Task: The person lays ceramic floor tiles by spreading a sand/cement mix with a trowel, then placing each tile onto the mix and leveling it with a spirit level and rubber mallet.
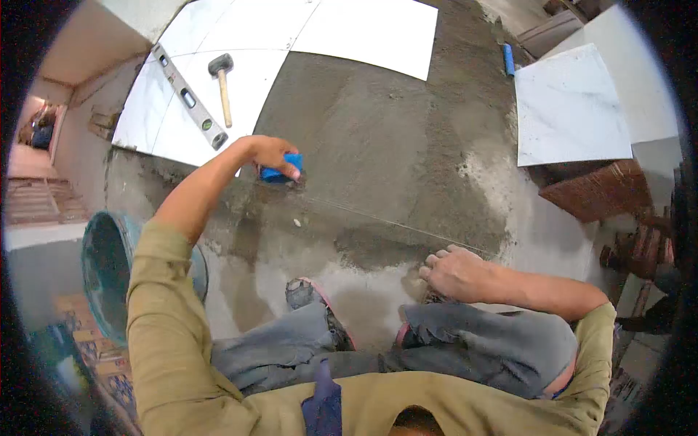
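Observation:
My left hand is closed around a small blue block-like thing, held low at the near corner of the laid white tiles. A thin string line stretches across the grey mortar bed from beside that blue thing toward my right hand. My right hand is low over the near edge of the mortar, its fingers curled in right beside the string. What those fingers hold, if anything, is hidden. A spirit level and a rubber mallet with a wooden handle lie on the white tiles.
A loose white tile leans at the right above a reddish-brown block, with a blue cylinder near its top corner. A teal bucket stands left of my arm. My shoes are close to the mortar's near edge.

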### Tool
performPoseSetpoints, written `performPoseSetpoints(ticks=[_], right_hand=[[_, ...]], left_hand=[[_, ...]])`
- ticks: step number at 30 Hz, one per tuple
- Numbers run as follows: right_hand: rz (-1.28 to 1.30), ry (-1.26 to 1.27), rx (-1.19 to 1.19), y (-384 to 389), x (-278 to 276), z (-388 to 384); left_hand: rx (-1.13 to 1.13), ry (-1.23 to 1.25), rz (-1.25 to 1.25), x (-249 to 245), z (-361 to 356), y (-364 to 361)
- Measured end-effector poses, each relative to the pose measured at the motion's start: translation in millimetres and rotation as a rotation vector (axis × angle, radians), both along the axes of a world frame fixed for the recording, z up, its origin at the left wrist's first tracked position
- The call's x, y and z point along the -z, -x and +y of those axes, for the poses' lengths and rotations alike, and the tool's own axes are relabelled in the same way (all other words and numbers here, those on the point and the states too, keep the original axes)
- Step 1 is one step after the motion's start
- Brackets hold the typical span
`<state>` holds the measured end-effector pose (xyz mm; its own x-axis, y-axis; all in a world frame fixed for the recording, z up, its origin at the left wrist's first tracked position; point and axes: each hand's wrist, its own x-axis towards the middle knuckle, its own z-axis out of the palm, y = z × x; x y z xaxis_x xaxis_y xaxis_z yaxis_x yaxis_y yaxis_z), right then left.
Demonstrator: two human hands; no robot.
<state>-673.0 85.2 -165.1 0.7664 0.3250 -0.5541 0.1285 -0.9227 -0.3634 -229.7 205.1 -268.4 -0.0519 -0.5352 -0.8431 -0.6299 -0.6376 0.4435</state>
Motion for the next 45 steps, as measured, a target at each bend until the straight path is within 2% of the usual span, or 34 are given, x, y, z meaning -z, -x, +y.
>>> performPoseSetpoints(ticks=[2,4,5,6,7,9,10,12,13,15,17,19,21,23,26,28,30,32,33,34,35,36,38,39,40,41,42,43,44,45], right_hand=[[-0.021,0.026,0.061,6.7,-6.4,-4.8],[-0.036,0.049,0.134,16.9,-15.7,-5.3],[-0.036,0.042,0.194,21.6,-22.6,-5.1],[-0.034,0.035,0.255,27.4,-25.8,-4.4],[-0.028,0.034,0.281,37.1,-26.0,-2.5],[-0.099,0.012,0.390,61.6,-27.2,4.2],[-0.095,0.010,0.401,71.2,-27.9,9.0],[0.040,0.017,0.502,87.7,-28.1,17.9],[0.035,0.015,0.508,94.4,-27.3,20.5],[0.065,0.039,0.552,103.3,-25.1,29.7],[0.074,0.039,0.569,104.2,-29.8,31.2],[0.086,0.050,0.549,98.0,-34.1,26.4],[0.196,0.049,0.562,89.3,-36.1,18.1],[0.124,0.048,0.516,89.4,-22.2,9.4],[0.063,0.006,0.495,72.3,-13.6,-2.9],[0.073,-0.030,0.520,58.7,-16.8,-10.6],[0.054,0.088,0.404,47.8,-23.3,-18.1],[0.061,0.097,0.443,49.7,-22.1,-20.3],[0.063,0.112,0.461,53.3,-21.9,-19.0],[0.072,0.115,0.481,61.9,-16.9,-18.1],[0.043,0.114,0.512,74.3,-8.2,-17.2],[0.014,0.114,0.540,83.5,-4.2,-14.9],[0.013,0.108,0.585,88.4,-14.4,-8.7],[-0.004,0.104,0.620,88.0,-19.6,-7.1],[0.007,0.110,0.639,88.3,-22.4,-5.4],[0.039,0.090,0.672,89.4,-25.0,-4.7],[0.072,0.073,0.709,92.1,-27.5,-5.5],[-0.050,0.073,0.728,100.7,-18.8,-6.3],[-0.163,0.095,0.763,117.1,-1.6,-8.5],[-0.407,0.079,0.812,133.9,15.1,-10.2]], left_hand=[[0.118,0.076,-0.124,15.5,-43.8,-5.6],[-0.045,0.232,-0.291,5.4,-77.9,-3.9],[-0.001,0.327,-0.373,38.7,-100.0,-26.0],[-0.018,0.326,-0.273,53.6,-122.6,-46.2],[-0.183,0.470,-0.316,47.6,-132.6,-40.6],[-0.356,0.547,-0.304,51.3,-157.2,-53.6],[-0.345,0.544,-0.298,47.0,-159.7,-49.7],[-0.554,0.679,-0.360,35.5,-159.3,-44.9],[-0.547,0.681,-0.364,31.5,-152.8,-41.4],[-0.361,0.782,-0.256,22.9,-122.4,-35.0],[-0.157,0.736,-0.082,28.8,-81.1,-37.2],[0.004,0.549,0.014,17.8,-30.4,-20.1],[0.226,0.322,-0.071,-5.3,8.2,9.0],[0.316,0.181,-0.266,-16.9,32.9,35.3],[0.276,0.275,-0.321,22.1,57.8,30.7],[0.220,0.302,-0.401,29.7,45.8,20.6],[0.160,0.379,-0.456,36.4,16.7,0.4],[0.138,0.526,-0.555,49.8,-20.0,-24.2],[0.093,0.467,-0.586,46.1,-45.8,-33.8],[0.099,0.565,-0.673,59.8,-67.0,-51.2],[0.025,0.499,-0.675,45.6,-92.9,-53.1],[0.152,0.654,-0.738,70.0,-111.7,-81.2],[0.052,0.583,-0.783,66.2,-144.8,-97.0],[0.190,0.580,-0.859,89.0,-162.9,-125.0],[0.325,0.565,-0.855,57.9,-165.4,-115.9],[-0.004,0.614,-0.916,63.9,-170.8,-116.6],[0.175,0.617,-0.963,61.8,-172.6,-127.2],[0.330,0.796,-1.100,80.7,-172.7,-148.0],[-0.004,0.826,-1.071,124.3,-178.6,-188.3],[0.172,1.183,-1.198,153.3,-167.9,-210.7]])
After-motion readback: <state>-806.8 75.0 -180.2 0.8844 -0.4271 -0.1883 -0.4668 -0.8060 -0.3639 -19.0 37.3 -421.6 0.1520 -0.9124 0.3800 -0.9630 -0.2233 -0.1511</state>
